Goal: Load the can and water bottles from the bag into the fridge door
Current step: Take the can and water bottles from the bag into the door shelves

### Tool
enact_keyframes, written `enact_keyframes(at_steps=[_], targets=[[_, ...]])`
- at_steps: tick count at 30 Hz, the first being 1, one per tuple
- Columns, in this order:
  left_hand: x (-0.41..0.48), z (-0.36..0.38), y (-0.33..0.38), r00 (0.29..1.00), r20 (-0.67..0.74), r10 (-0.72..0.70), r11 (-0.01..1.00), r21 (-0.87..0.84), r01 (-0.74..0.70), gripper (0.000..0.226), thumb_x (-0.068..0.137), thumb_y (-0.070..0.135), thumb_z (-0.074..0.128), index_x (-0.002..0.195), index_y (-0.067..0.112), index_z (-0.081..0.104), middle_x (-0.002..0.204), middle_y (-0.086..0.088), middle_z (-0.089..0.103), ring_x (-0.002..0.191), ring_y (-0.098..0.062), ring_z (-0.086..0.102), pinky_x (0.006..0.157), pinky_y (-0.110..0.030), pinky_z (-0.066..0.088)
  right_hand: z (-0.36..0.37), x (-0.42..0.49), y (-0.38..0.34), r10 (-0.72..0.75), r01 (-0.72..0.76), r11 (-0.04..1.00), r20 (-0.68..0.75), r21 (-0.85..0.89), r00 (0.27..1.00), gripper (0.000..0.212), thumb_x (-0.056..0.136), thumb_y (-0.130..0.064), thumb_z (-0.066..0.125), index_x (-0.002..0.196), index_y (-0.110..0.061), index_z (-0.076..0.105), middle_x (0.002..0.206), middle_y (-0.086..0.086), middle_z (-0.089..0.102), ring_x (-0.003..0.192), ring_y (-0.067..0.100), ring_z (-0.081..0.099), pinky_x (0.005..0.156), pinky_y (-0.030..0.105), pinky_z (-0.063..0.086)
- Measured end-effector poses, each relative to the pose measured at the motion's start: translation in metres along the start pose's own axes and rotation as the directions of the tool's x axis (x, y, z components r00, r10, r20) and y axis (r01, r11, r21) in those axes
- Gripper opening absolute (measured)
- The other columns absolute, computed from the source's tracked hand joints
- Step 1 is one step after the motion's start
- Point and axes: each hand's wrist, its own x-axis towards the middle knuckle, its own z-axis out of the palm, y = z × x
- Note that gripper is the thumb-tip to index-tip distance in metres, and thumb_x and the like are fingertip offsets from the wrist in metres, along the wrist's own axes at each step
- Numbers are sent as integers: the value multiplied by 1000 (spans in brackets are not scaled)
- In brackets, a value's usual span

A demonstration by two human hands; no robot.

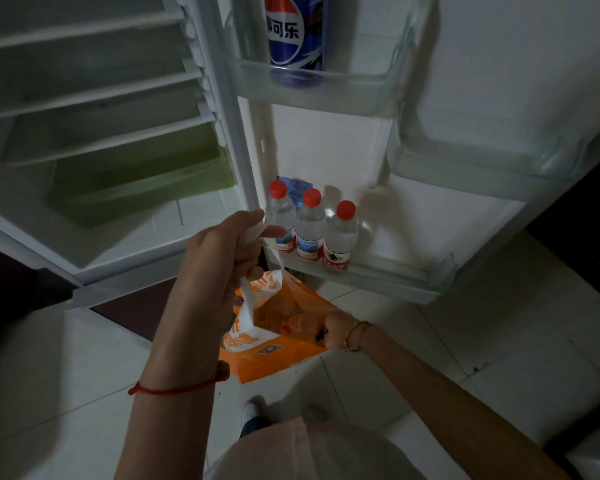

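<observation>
An orange and white plastic bag hangs just above the tiled floor in front of the open fridge. My left hand grips its white handle and holds it up. My right hand reaches into the bag's mouth; its fingers are hidden inside. Three water bottles with red caps stand side by side at the left of the bottom door shelf. A blue cola can stands in the upper door shelf.
The fridge body stands open on the left, with bare shelves and a green drawer. A second clear door bin sits mid-right. White floor tiles lie all around. My foot is just below the bag.
</observation>
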Motion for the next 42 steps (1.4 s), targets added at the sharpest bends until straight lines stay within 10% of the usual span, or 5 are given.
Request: enact_keyframes(at_steps=[4, 11, 20, 33, 42], targets=[[-1, -1, 1, 1000, -9, -2, 1000, 13, 2, 35, 95, 31, 49, 89, 7, 74, 48, 6, 26, 34, -4, 29, 45, -23, 28, -14, -15, -23, -88, 84, 996, 122, 31, 989, 29, 94, 6, 47, 121, -5, 52, 77, -18, 27, 59, -9, 46, 55, -5, 33], [1, -4, 6, 999, -32, 3, 1000, 0, -3, 36, 93, 31, 50, 92, 4, 74, 48, 5, 24, 32, -5, 29, 46, -22, 24, 9, 6, 12, 6, -1, 1000, -222, 25, 975, 34, 86, -32, 64, 115, -15, 58, 96, 6, 67, 87, 22, 64, 82, 34, 54], [2, 0, 8, 1000, 30, -8, 997, -76, 11, 36, 95, 27, 48, 90, 1, 72, 47, 6, 24, 35, -5, 25, 40, -19, 31, -19, -55, -9, -141, 235, 971, -661, 55, 737, 31, 78, -46, 64, 98, -23, 64, 74, -5, 67, 66, 6, 60, 61, 23, 47], [18, 18, 1, 1000, -31, 5, 1000, 10, -5, 36, 94, 30, 51, 90, 3, 73, 44, 9, 30, 32, -4, 30, 38, -17, 34, -111, -143, 8, 94, 343, 925, -973, 163, 209, 25, 75, -19, 78, 100, -19, 71, 82, -11, 71, 77, -16, 64, 70, 6, 52], [19, 4, 2, 994, -109, -1, 1000, 0, 1, 36, 95, 30, 51, 94, 1, 72, 47, 7, 28, 33, -4, 28, 36, -17, 32, -127, -86, 37, 17, 249, 966, -977, 72, 213, 27, 80, -26, 74, 104, -18, 66, 94, 3, 75, 82, 18, 72, 69, 41, 61]])
